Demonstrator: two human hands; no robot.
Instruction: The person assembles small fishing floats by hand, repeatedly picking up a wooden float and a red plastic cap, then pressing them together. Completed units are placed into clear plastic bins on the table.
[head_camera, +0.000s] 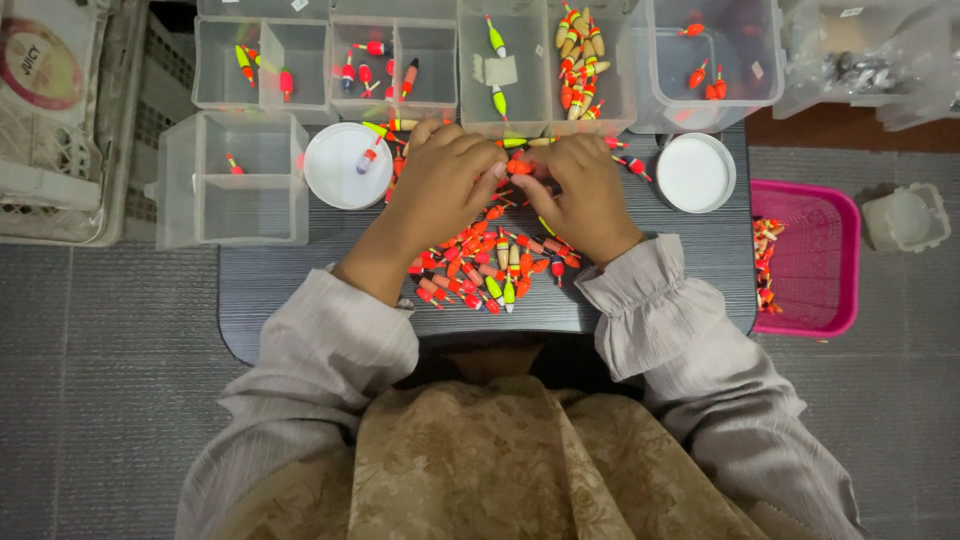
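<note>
Orange-red float (520, 167) with slim stem, pinched by left hand (440, 185) and right hand (585, 195) grip.

At the top left corner we see a pale carton (45, 60) lying in a grey crate (120, 150), bearing a round red and yellow label (40, 62). Small white stickers (497, 70) sit on a clear bin at top centre. At top right lie clear plastic bags (870, 60), perhaps holding dark metal parts.
</note>
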